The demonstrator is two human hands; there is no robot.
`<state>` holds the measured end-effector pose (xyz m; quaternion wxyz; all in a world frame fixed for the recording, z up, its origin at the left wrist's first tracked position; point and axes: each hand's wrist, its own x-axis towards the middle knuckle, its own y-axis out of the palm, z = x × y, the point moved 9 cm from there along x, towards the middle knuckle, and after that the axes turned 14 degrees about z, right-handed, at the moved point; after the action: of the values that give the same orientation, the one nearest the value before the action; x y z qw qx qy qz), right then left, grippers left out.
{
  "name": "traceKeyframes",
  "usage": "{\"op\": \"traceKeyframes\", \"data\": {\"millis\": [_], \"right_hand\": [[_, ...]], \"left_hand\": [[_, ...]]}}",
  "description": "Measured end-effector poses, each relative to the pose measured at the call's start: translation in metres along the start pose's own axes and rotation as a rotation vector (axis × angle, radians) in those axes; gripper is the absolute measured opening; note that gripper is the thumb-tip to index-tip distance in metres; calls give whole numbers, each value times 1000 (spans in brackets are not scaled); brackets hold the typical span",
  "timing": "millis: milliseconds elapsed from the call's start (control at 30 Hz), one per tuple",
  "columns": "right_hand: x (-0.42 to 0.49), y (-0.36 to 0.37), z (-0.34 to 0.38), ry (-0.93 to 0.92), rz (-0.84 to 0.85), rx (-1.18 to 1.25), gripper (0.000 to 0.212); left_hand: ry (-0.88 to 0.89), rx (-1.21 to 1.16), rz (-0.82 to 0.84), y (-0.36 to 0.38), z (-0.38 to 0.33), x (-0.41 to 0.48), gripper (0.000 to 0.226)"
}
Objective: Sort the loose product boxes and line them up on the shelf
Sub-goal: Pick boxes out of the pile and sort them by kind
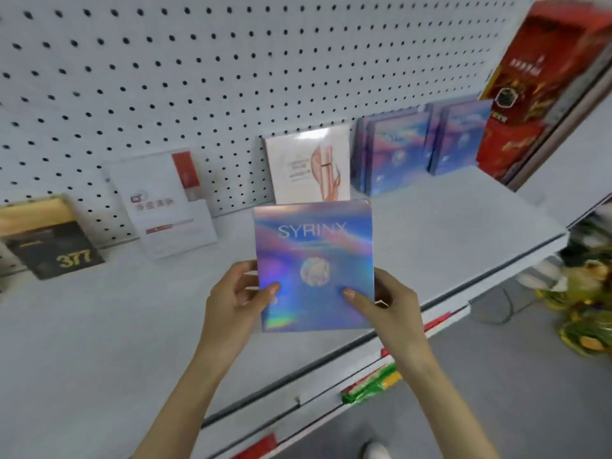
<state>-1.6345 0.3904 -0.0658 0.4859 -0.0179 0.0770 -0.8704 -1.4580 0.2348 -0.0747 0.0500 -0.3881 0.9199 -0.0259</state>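
Observation:
I hold a flat holographic blue-purple box marked SYRINX upright above the white shelf. My left hand grips its lower left edge, thumb on the front. My right hand grips its lower right edge the same way. Against the pegboard stand, from left to right, a black-and-gold box marked 377, a white box with red print, a pale pink box and two groups of matching SYRINX boxes.
A tall red box stands at the shelf's right end. The white pegboard wall backs the shelf. Lower shelf edges carry red price strips and a green packet. Yellow-green goods lie on the floor at the right.

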Motion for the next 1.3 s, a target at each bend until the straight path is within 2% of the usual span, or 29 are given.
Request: {"op": "traceKeyframes", "data": {"millis": [233,467,700,1000,1300], "right_hand": [[13,-202,3,1,-117,-66,37],[47,-288,-20,0,-80,-80,39],[123,-289,-41,27,69,-168,36],[252,-245,-47,-31,181,-402,26],[298,-241,-46,-52,178,-342,31]], "left_hand": [[18,-31,15,182,-36,46,29],[27,43,-35,258,-45,87,28],[22,72,-202,255,-27,139,29],[5,80,-572,213,-9,207,38],[-20,84,-660,205,-2,244,43]]}}
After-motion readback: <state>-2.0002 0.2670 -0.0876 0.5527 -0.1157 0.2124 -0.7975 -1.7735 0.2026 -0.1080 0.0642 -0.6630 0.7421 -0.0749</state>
